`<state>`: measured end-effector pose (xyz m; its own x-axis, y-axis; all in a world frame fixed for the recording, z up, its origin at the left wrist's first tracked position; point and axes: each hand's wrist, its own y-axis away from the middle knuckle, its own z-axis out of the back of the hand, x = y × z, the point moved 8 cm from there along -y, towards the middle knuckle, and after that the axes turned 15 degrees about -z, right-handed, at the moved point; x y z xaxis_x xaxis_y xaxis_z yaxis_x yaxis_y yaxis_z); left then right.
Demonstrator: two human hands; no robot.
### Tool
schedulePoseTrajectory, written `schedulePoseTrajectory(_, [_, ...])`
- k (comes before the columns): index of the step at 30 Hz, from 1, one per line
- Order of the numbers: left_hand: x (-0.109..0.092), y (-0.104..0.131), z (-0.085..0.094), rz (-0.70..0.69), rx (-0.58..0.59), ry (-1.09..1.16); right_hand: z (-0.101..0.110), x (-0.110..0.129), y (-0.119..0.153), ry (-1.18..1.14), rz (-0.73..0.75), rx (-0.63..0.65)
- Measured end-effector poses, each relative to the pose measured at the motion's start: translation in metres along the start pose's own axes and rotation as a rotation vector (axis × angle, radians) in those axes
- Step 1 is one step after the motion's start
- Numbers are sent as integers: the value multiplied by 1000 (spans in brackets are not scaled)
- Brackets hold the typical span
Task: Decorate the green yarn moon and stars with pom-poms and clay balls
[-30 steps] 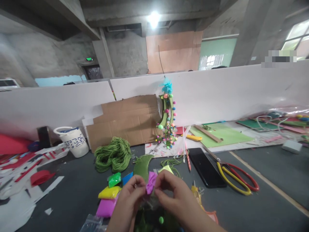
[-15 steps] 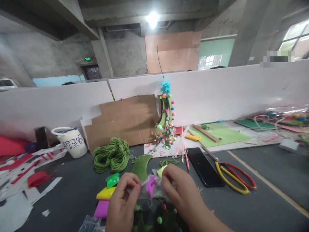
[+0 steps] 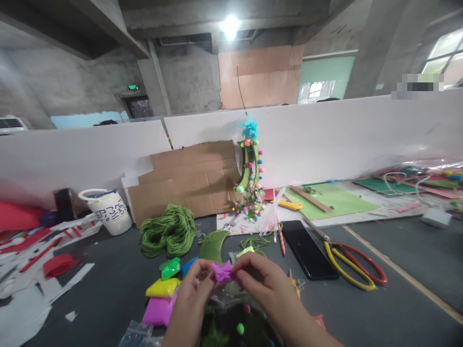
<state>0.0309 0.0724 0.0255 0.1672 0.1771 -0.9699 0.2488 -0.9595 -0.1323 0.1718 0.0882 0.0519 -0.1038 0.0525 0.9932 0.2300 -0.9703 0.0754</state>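
Note:
A soft purple lump, looking like modelling clay, is stretched between the fingertips of both hands. My left hand pinches its left end, and my right hand has hold of its right end. Below the lump hangs a clear plastic bag; which fingers touch it I cannot make out. Under my hands lie dark green pieces with small pom-poms, partly covered by my wrists. Just beyond my fingers are a curved green felt piece and a pale yellow-green packet.
Left of my hands are green, yellow and purple packets, with green yarn behind. A phone and scissors lie right. A pom-pom-covered green ornament stands at the back beside cardboard.
The purple lump, seen in clear plastic before, is now out of it and pulled wide between my fingertips. My hands have come closer together, and a blue packet shows beside my left hand.

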Motion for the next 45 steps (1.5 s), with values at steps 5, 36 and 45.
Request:
schedulePoseTrajectory(5, [15, 9, -13, 225, 22, 288, 0, -21, -11, -243, -115, 66])
schedulePoseTrajectory(36, [-8, 13, -17, 139, 245, 151, 39, 12, -8, -86, -64, -23])
schedulePoseTrajectory(45, [-5, 20, -29, 37, 586, -221, 39, -13, 2, -82, -104, -66])
